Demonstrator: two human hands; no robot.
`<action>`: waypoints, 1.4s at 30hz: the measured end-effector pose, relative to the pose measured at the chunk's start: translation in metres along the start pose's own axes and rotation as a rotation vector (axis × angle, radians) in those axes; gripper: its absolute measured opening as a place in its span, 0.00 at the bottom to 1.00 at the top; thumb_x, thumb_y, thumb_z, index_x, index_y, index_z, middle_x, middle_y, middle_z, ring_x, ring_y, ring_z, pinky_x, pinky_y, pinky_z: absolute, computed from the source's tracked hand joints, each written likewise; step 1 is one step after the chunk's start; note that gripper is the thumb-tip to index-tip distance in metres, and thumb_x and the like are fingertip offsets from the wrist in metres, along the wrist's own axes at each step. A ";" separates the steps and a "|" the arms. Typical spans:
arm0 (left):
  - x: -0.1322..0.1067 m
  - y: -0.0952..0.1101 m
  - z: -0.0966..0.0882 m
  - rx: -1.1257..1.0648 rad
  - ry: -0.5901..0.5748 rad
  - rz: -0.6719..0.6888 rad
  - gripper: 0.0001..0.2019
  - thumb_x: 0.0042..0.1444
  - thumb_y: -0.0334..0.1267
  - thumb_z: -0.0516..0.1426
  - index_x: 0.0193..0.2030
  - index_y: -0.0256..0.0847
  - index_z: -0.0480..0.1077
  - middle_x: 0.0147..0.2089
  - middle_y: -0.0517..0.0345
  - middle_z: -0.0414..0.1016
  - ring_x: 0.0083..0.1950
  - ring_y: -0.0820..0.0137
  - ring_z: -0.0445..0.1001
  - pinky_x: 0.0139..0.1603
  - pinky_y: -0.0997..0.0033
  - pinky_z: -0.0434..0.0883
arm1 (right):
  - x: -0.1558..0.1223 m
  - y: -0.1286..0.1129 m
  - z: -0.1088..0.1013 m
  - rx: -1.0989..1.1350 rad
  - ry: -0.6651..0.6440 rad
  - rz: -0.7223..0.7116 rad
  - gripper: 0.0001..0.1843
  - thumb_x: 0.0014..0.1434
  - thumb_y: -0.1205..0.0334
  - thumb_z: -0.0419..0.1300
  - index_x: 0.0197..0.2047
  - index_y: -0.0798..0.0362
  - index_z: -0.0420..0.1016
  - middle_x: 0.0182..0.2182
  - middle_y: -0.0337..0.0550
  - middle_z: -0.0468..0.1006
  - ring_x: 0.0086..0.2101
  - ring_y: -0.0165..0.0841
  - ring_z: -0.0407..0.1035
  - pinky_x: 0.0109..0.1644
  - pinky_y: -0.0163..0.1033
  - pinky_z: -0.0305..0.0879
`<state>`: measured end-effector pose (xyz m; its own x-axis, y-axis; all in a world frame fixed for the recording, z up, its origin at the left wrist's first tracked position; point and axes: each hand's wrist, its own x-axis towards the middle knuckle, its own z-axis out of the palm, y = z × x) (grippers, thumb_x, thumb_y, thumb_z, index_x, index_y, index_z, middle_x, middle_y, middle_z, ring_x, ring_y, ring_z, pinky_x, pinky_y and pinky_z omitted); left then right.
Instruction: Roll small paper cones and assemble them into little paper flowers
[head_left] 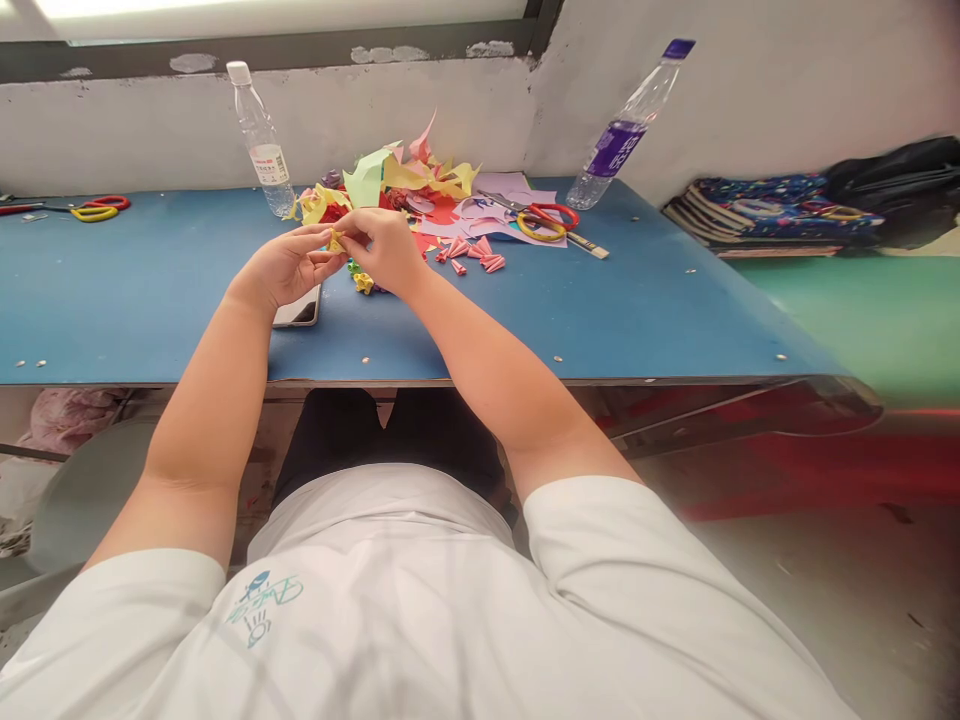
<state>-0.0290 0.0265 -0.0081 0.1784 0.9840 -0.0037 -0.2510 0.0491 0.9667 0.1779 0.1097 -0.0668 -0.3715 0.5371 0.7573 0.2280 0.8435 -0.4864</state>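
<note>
Between the fingertips of my left hand (281,268) and my right hand (384,250) is a small folded piece of yellow paper (335,240). Both hands are closed in a pinch on it, above the blue table. Just below them lie small folded paper pieces (364,283) in yellow and green, partly hidden by my right hand. A phone (301,308) rests under my left hand, its far end covered. To the right of my right hand sit several pink paper cones (472,252).
Behind my hands is a heap of coloured paper scraps (367,180). Red-and-yellow scissors (544,222) lie beside a utility knife (587,245). Two bottles stand on the blue table (150,300), one white-capped (262,145), one purple-labelled (616,145). More scissors (97,208) lie far left.
</note>
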 end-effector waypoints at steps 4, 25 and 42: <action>0.000 -0.002 0.000 0.032 0.025 -0.013 0.08 0.76 0.22 0.68 0.49 0.37 0.90 0.50 0.52 0.93 0.49 0.72 0.92 0.65 0.74 0.88 | -0.002 -0.002 0.002 -0.043 -0.010 0.035 0.23 0.84 0.39 0.66 0.48 0.50 0.90 0.43 0.47 0.95 0.44 0.40 0.83 0.60 0.54 0.85; -0.004 -0.005 0.002 0.117 0.101 -0.017 0.07 0.66 0.24 0.79 0.47 0.35 0.91 0.52 0.44 0.95 0.54 0.64 0.95 0.78 0.61 0.88 | -0.004 -0.003 0.005 0.169 0.000 0.281 0.09 0.79 0.54 0.76 0.48 0.50 0.90 0.43 0.44 0.92 0.49 0.44 0.89 0.69 0.55 0.89; -0.002 -0.004 -0.002 0.068 0.131 0.008 0.13 0.64 0.24 0.79 0.47 0.40 0.85 0.49 0.51 0.93 0.54 0.66 0.95 0.73 0.65 0.90 | -0.003 -0.028 -0.005 0.088 -0.068 0.214 0.14 0.67 0.53 0.83 0.41 0.46 0.83 0.46 0.47 0.93 0.53 0.46 0.85 0.70 0.56 0.87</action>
<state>-0.0308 0.0251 -0.0121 0.0497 0.9984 -0.0250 -0.1863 0.0339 0.9819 0.1772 0.0844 -0.0535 -0.3831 0.6994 0.6034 0.2300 0.7049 -0.6710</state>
